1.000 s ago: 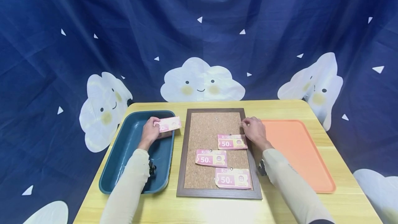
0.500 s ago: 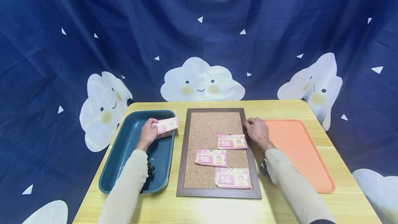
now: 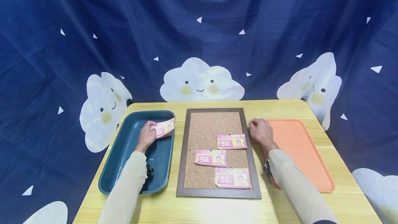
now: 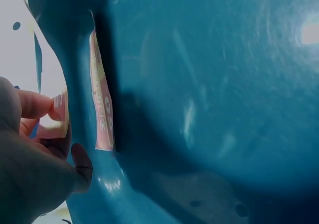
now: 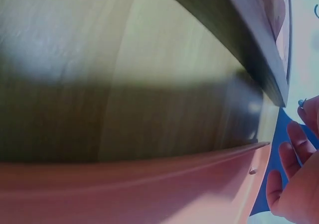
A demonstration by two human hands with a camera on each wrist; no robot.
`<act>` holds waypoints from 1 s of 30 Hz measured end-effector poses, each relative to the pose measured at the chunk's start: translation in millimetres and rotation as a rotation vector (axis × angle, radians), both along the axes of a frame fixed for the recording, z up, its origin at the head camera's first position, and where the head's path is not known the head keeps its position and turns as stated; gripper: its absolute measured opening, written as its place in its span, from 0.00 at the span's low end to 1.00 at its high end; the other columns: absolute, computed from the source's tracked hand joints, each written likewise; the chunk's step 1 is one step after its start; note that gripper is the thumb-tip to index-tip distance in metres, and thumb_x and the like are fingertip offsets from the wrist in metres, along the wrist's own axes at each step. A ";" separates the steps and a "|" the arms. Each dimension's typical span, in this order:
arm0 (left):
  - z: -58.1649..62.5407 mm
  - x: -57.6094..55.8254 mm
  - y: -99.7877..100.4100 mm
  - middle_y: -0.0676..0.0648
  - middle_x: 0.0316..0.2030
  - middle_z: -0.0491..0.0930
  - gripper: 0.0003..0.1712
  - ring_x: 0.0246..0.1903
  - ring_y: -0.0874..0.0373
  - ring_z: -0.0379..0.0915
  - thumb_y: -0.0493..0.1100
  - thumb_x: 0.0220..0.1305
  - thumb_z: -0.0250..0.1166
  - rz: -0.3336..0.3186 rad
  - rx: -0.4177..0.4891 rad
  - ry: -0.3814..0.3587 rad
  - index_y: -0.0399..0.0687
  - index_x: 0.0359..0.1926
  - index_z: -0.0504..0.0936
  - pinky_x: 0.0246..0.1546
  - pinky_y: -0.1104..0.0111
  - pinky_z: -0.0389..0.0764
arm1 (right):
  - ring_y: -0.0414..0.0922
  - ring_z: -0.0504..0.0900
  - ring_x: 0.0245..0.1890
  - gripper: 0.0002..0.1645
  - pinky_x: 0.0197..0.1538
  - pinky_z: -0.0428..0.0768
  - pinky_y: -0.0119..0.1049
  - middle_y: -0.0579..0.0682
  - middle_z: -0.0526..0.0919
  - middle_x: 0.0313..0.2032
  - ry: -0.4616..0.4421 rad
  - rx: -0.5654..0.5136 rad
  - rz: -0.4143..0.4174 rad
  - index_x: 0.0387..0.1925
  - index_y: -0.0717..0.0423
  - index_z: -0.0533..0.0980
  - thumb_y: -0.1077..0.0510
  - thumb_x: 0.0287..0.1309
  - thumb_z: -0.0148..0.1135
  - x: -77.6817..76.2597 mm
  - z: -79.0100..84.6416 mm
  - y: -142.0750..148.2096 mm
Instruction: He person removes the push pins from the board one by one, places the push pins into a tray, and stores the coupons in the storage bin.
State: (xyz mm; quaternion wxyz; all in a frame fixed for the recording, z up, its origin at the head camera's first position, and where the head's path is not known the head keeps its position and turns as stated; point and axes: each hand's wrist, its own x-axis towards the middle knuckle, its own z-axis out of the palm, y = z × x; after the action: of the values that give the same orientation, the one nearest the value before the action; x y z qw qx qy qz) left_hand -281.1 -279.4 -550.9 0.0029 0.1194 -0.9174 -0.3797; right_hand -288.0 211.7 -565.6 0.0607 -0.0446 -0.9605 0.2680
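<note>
My left hand (image 3: 147, 134) pinches a pink 50 coupon (image 3: 165, 128) over the right side of the blue basin (image 3: 105, 168). In the left wrist view, thumb and fingers grip that coupon's end, and a second coupon (image 4: 101, 104) stands against the basin wall. My right hand (image 3: 262, 132) hovers between the cork board (image 3: 202, 127) and the orange tray (image 3: 298, 148). Between its thumb and index finger it pinches a tiny shiny push pin (image 5: 301, 103); the other fingers are loosely bent. Pinned to the board are an upper coupon (image 3: 231, 143), a middle coupon (image 3: 204, 160) and a lower coupon (image 3: 225, 180).
All of this stands on a light wooden table (image 3: 211, 213). The board has a raised dark frame (image 3: 182, 155). Another small pin (image 3: 216, 118) shows near the board's top. Behind the table hangs a blue curtain (image 3: 192, 40) with clouds.
My left hand has shifted slightly left, bringing the coupon's far end from beyond the basin rim to over the basin. The right hand has drawn away from the board toward the orange tray.
</note>
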 end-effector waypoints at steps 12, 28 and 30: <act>-8.8 -0.6 -7.8 0.37 0.58 0.71 0.20 0.56 0.42 0.66 0.37 0.63 0.46 0.011 -0.011 -0.023 0.43 0.55 0.71 0.61 0.50 0.64 | 0.60 0.76 0.55 0.17 0.54 0.71 0.59 0.58 0.80 0.51 -0.028 0.022 -0.024 0.44 0.53 0.81 0.50 0.66 0.49 3.0 -5.9 13.6; -17.1 1.7 -14.6 0.37 0.58 0.71 0.20 0.58 0.40 0.65 0.36 0.60 0.47 0.018 -0.062 -0.057 0.44 0.55 0.71 0.62 0.47 0.62 | 0.61 0.76 0.53 0.21 0.52 0.71 0.61 0.60 0.80 0.49 -0.060 0.035 -0.058 0.51 0.53 0.79 0.49 0.67 0.47 6.6 -14.3 31.9; -17.9 2.2 -15.2 0.36 0.59 0.71 0.21 0.60 0.40 0.65 0.36 0.60 0.48 0.013 -0.071 -0.058 0.44 0.55 0.71 0.63 0.45 0.60 | 0.62 0.77 0.52 0.21 0.51 0.71 0.61 0.61 0.80 0.49 -0.058 0.029 -0.059 0.50 0.53 0.80 0.49 0.67 0.46 7.0 -14.5 34.1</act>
State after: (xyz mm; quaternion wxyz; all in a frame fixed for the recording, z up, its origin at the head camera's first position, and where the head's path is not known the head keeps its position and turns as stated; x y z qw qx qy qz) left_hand -278.9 -294.6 -568.9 -0.0173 0.1360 -0.9291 -0.3435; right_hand -281.0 245.8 -580.1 0.0412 -0.0796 -0.9639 0.2507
